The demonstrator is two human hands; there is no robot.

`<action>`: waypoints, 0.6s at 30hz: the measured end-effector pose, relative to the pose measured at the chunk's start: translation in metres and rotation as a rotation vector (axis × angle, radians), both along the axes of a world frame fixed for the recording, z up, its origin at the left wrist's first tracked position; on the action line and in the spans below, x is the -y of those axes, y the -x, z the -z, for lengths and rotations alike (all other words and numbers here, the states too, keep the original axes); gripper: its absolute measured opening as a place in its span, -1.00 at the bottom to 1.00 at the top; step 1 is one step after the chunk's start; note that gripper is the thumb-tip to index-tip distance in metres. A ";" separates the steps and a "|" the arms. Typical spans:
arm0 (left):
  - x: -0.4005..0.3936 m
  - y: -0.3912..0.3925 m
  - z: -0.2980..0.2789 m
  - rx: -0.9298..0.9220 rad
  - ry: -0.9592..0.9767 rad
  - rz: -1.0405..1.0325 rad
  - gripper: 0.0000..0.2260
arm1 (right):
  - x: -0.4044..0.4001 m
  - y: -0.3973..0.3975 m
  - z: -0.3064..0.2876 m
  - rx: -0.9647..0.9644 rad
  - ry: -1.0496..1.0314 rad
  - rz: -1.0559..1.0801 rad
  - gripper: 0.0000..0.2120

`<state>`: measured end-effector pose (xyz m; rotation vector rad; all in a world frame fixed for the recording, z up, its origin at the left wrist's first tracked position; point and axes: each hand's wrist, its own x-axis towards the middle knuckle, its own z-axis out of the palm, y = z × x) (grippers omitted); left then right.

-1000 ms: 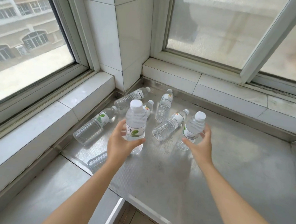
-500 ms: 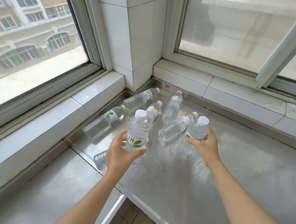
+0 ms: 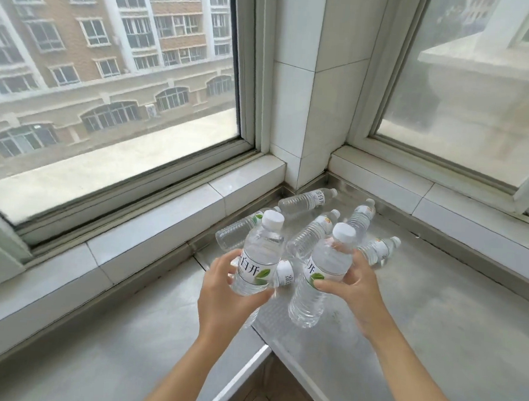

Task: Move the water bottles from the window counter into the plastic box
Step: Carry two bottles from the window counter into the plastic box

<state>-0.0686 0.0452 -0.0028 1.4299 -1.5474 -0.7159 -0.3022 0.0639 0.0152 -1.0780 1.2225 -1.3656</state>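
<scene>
Two clear ribbed plastic bottles with white caps are held upright above the grey metal tabletop: the left hand has its grip wrapped round one bottle, the right hand round the other. Six more lie beyond and between the grips, near the tiled window corner.

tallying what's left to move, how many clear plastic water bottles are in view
8: one in the left hand, one in the right hand, five lying in the steel counter corner, one partly hidden between the held bottles. Others may be hidden.
</scene>
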 end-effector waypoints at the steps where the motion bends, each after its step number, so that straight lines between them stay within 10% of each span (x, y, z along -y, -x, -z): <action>1: -0.005 -0.010 -0.004 -0.003 0.021 -0.020 -0.27 | -0.003 -0.013 -0.008 0.005 0.016 -0.025 -0.34; 18: -0.145 -0.162 -0.047 0.174 0.196 -0.640 -0.27 | -0.020 -0.200 -0.055 0.158 0.057 -0.659 -0.28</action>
